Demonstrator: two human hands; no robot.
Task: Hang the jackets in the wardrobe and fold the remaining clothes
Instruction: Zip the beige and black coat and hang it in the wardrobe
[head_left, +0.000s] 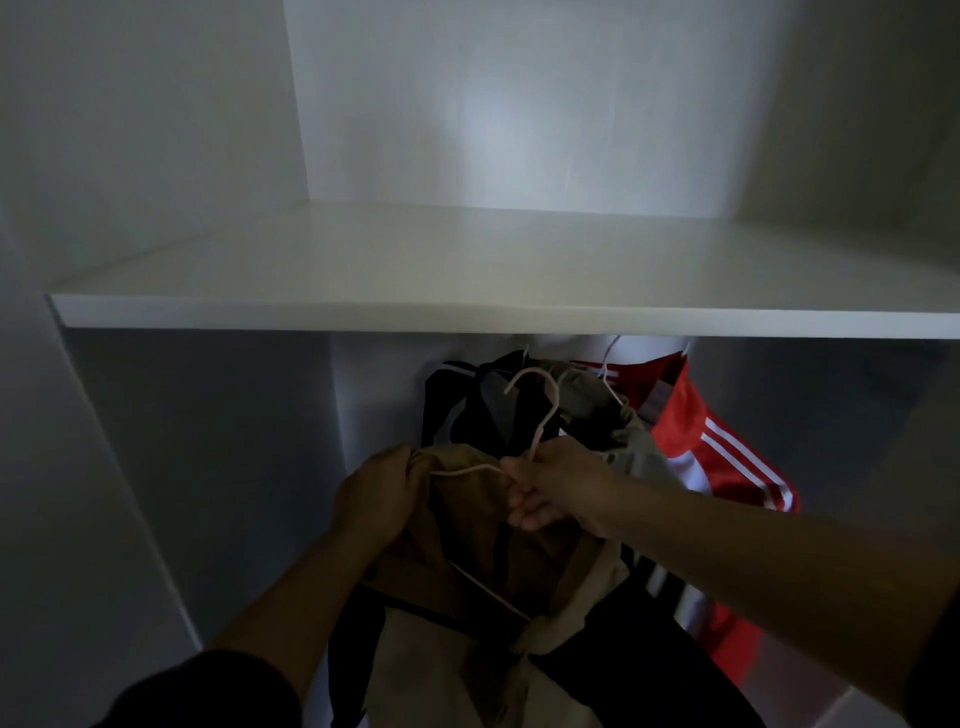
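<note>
Inside the wardrobe (156, 415), a white shelf (467, 270) runs across my view from 9 to 3 o'clock, and the hanging space lies below it.

At 7 o'clock my dark sleeve (208, 691) comes up into my left hand (376, 493), whose fingers are curled round a bunched shoulder of the brown jacket (467, 561). The jacket hangs between my two hands, just below the middle of the view. Its brown cloth drops toward 6 o'clock, where it gives way to paler beige fabric.

A pale pink hanger (549, 413) is threaded into the jacket. One arm runs from my left hand to the neck, and the lower bar shows slanting across the brown cloth. Its hook points up toward 12 o'clock, below the shelf edge, and catches on nothing that I can see.

My right hand (556, 483) clenches the hanger at the base of its neck, with the collar cloth gathered under the fingers. That forearm comes in from 4 o'clock.

Behind the hook hangs a black jacket (457, 400) with white stripes. A grey-olive garment (597, 405) is at its 3 o'clock side, touching it. Further right hangs a red jacket (691, 431) with white stripes on its sleeve. The rail is hidden by the shelf.
</note>
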